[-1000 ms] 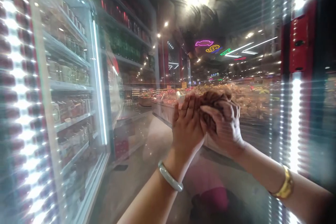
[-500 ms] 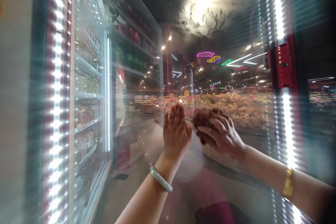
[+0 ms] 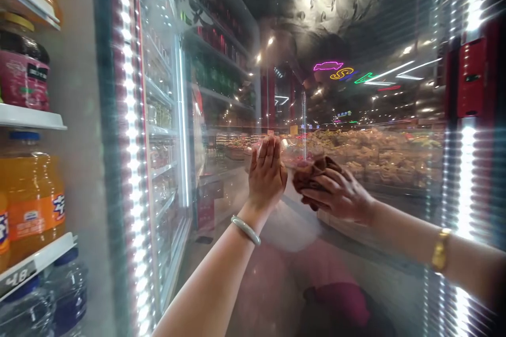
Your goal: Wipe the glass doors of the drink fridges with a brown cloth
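Observation:
In front of me is a glass door [image 3: 245, 253], see-through and reflective. My left hand [image 3: 266, 176] lies flat against it near the middle, palm to the glass, fingers stretched upward. A pale bangle [image 3: 245, 230] circles that wrist. To its right, my right hand [image 3: 340, 189] presses a crumpled brown cloth [image 3: 316, 168] on the glass, fingers bent over it. A gold watch or bracelet [image 3: 440, 250] sits on the right wrist. The part of the cloth under the palm is hidden.
Bright LED strips [image 3: 132, 131] run down the door's left side and another LED strip [image 3: 466, 179] its right. Shelves at far left hold an orange drink bottle [image 3: 33, 210], a dark jar-like bottle [image 3: 23, 73] and clear bottles [image 3: 69, 284]. A red lock-like fitting [image 3: 472, 79] is on the right.
The view has swung left, bringing the bottle shelves in at the left edge. My left hand stays flat on the glass; the right still holds the cloth there, slightly changed in shape.

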### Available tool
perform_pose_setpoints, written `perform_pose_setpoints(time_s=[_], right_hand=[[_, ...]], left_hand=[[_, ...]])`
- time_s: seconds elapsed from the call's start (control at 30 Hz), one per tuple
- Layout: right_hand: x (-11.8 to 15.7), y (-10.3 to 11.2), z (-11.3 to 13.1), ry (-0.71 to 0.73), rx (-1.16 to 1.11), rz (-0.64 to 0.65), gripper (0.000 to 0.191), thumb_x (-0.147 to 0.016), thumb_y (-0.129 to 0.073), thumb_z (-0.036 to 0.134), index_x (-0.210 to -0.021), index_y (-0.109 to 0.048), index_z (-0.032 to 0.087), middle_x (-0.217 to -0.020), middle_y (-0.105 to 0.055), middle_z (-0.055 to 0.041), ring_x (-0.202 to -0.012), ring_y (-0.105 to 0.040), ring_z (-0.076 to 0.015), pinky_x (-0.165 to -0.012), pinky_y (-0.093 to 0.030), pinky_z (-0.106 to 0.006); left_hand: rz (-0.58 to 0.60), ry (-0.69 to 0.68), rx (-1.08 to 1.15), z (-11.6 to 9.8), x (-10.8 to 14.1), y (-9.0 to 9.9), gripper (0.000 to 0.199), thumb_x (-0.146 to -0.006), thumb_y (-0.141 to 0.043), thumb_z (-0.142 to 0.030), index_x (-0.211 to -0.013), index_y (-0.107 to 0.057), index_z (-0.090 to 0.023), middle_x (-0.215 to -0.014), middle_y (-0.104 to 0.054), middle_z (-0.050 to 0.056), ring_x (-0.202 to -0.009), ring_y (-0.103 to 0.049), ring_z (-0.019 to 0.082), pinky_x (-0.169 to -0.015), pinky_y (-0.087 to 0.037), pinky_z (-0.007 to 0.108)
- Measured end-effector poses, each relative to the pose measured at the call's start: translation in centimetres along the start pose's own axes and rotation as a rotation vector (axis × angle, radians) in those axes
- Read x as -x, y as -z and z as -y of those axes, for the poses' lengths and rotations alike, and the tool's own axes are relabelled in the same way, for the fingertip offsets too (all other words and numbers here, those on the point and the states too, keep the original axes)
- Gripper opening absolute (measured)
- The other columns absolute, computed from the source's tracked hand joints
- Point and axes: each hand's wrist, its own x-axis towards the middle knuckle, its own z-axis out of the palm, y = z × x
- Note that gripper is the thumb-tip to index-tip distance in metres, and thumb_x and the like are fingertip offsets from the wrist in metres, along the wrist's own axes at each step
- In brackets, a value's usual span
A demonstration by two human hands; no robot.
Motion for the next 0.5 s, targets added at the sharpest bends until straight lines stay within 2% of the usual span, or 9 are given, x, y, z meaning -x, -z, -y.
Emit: perform_pose_setpoints(time_s=[0.03,0.07,0.1,0.17,0.2,0.27,0.33,0.4,0.5], right_hand=[[1.0,0.6,-1.1,-0.014,-0.026,0.05,0.031,-0.087,-0.073,0.044,-0.118,-0.071,0.045,-0.112,-0.063,0.0006,-0.113,-0.053,-0.0189,-0.11,-0.039,-0.041],[1.3,1.0,-2.7,-0.119,-0.028,0.076,0.027,-0.086,-0.074,0.047,-0.112,-0.074,0.041,-0.109,-0.064,-0.0006,-0.108,-0.054,-0.0184,-0.107,-0.04,-0.039],[0.6,1.1,-4.4,-0.309,0.026,0.095,0.03,-0.086,-0.072,0.053,-0.111,-0.076,0.037,-0.112,-0.064,-0.0033,-0.11,-0.053,-0.0199,-0.107,-0.038,-0.04],[-2.8,0.5,-6.9,-0.533,0.116,-0.005,0.047,-0.096,-0.057,0.054,-0.127,-0.07,0.022,-0.129,-0.056,-0.0149,-0.124,-0.046,-0.0286,-0.11,-0.032,-0.052],[-4.9,-0.1,-7.1,-0.652,0.148,-0.05,0.052,-0.097,-0.052,0.056,-0.133,-0.066,0.021,-0.136,-0.052,-0.0148,-0.127,-0.044,-0.0301,-0.109,-0.031,-0.052],[-8.4,-1.5,-5.3,-0.703,0.15,-0.126,0.045,-0.098,-0.052,0.05,-0.132,-0.066,0.023,-0.133,-0.053,-0.013,-0.125,-0.045,-0.0305,-0.108,-0.034,-0.054],[-8.9,-2.3,-1.8,-0.515,0.136,-0.157,0.036,-0.094,-0.062,0.043,-0.126,-0.068,0.029,-0.128,-0.058,-0.0107,-0.122,-0.047,-0.0296,-0.107,-0.037,-0.053],[-6.8,-2.3,1.0,-0.227,0.082,-0.104,0.037,-0.09,-0.068,0.039,-0.126,-0.068,0.033,-0.125,-0.061,-0.0083,-0.123,-0.048,-0.0286,-0.109,-0.039,-0.05],[-3.7,-1.3,0.4,0.019,0.001,-0.082,0.035,-0.086,-0.072,0.038,-0.121,-0.07,0.038,-0.115,-0.065,-0.0034,-0.111,-0.055,-0.0228,-0.108,-0.043,-0.045]], left_hand=[[-0.006,-0.008,0.002,0.1,0.1,-0.1,0.064,-0.103,-0.034,-0.025,-0.165,-0.019,-0.013,-0.171,-0.021,0.008,-0.162,-0.015,0.02,-0.135,-0.011,0.047],[-0.008,-0.016,0.002,0.2,0.2,-0.2,0.064,-0.104,-0.034,-0.025,-0.165,-0.019,-0.014,-0.171,-0.022,0.008,-0.161,-0.015,0.02,-0.135,-0.011,0.046],[-0.008,-0.023,0.002,0.3,0.3,-0.2,0.064,-0.104,-0.034,-0.025,-0.165,-0.019,-0.013,-0.171,-0.022,0.008,-0.161,-0.015,0.02,-0.135,-0.011,0.047],[-0.006,-0.033,0.001,0.4,0.3,-0.3,0.064,-0.104,-0.034,-0.025,-0.165,-0.018,-0.013,-0.171,-0.022,0.008,-0.162,-0.014,0.02,-0.135,-0.011,0.047],[-0.003,-0.036,-0.002,0.4,0.2,-0.2,0.065,-0.104,-0.034,-0.024,-0.165,-0.017,-0.013,-0.171,-0.022,0.008,-0.162,-0.014,0.02,-0.135,-0.012,0.048],[0.002,-0.046,-0.014,0.5,0.1,-0.1,0.066,-0.104,-0.034,-0.023,-0.165,-0.014,-0.014,-0.171,-0.022,0.007,-0.162,-0.013,0.02,-0.135,-0.01,0.049],[0.004,-0.051,-0.029,0.7,0.1,0.2,0.066,-0.104,-0.033,-0.023,-0.166,-0.012,-0.015,-0.172,-0.021,0.006,-0.162,-0.011,0.02,-0.135,-0.007,0.049],[0.007,-0.047,-0.038,1.1,0.3,0.5,0.067,-0.105,-0.033,-0.025,-0.166,-0.009,-0.015,-0.172,-0.018,0.006,-0.162,-0.01,0.02,-0.136,-0.004,0.048],[0.019,-0.044,-0.026,1.9,0.5,0.7,0.072,-0.104,-0.034,-0.026,-0.166,0.001,-0.017,-0.172,-0.015,0.005,-0.162,-0.01,0.02,-0.135,-0.003,0.048]])
